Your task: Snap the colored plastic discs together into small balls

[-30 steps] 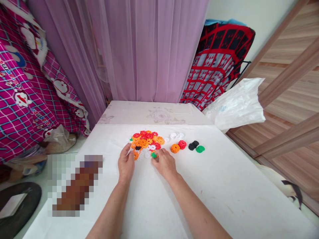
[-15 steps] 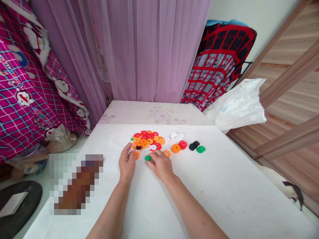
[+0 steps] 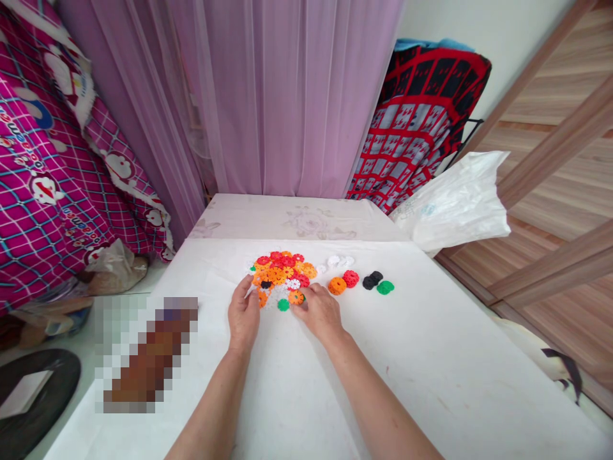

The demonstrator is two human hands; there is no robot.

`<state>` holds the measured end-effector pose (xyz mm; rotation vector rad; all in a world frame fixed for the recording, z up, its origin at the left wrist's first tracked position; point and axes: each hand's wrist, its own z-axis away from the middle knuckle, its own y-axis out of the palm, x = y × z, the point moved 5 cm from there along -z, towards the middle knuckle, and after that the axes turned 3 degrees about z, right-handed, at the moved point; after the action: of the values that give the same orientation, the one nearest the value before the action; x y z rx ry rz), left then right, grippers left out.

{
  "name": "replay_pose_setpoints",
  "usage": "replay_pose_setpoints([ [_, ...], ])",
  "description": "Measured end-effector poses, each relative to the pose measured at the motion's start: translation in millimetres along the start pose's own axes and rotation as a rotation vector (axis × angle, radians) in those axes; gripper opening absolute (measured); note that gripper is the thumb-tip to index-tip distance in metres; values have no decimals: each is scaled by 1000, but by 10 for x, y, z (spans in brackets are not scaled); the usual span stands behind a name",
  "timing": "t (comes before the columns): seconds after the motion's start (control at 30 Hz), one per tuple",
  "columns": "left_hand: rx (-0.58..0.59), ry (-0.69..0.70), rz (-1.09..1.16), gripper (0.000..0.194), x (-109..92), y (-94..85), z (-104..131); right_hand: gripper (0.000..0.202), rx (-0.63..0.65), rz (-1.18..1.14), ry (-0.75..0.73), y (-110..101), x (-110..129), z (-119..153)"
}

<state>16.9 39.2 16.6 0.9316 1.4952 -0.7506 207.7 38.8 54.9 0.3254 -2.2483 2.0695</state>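
A heap of flower-edged plastic discs point(image 3: 278, 275), mostly orange and red with some white, lies on the white table point(image 3: 412, 377). At the heap's left edge rests my left hand point(image 3: 243, 316), open, its thumb apart from the fingers. My right hand point(image 3: 322, 311) is at the heap's near right side, thumb and fingers pinched together. A sliver of green shows at its fingertips, apparently a green disc seen edge-on. Beside those fingertips is an orange disc point(image 3: 295, 297). Another green disc point(image 3: 283, 305) lies flat between my hands.
Right of the heap sit separate groups: orange discs point(image 3: 336, 286), red discs point(image 3: 351, 278), black discs point(image 3: 372, 280), green discs point(image 3: 385, 287) and white discs point(image 3: 341, 261). A white plastic bag point(image 3: 454, 204) stands at the table's far right corner. A pixelated patch covers the left edge.
My right hand has moved right, away from the green disc on the table, uncovering an orange disc. It now hides the small orange disc seen earlier beside it. My left hand stays put.
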Motion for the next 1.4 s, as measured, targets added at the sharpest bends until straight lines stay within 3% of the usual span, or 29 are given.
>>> replay_pose_setpoints([
  [0.23,1,-16,-17,36,10,-5,-5,28,-44,-79,60,-13,-34,16],
  [0.37,-12,-32,-21,35,9,-8,-2,28,-148,-120,196,-75,-303,210],
  [0.53,-9,-31,-16,34,-1,-5,0,30,-99,-84,348,-43,-547,370],
  [0.83,-3,-34,-9,34,5,-8,-2,30,-88,-34,365,11,-497,161],
  [1.23,-17,-35,22,36,-1,-37,-12,28,-76,-36,359,-12,-478,173],
  [1.4,-38,-99,137,34,21,-62,-37,33,-153,-87,326,33,-510,216],
])
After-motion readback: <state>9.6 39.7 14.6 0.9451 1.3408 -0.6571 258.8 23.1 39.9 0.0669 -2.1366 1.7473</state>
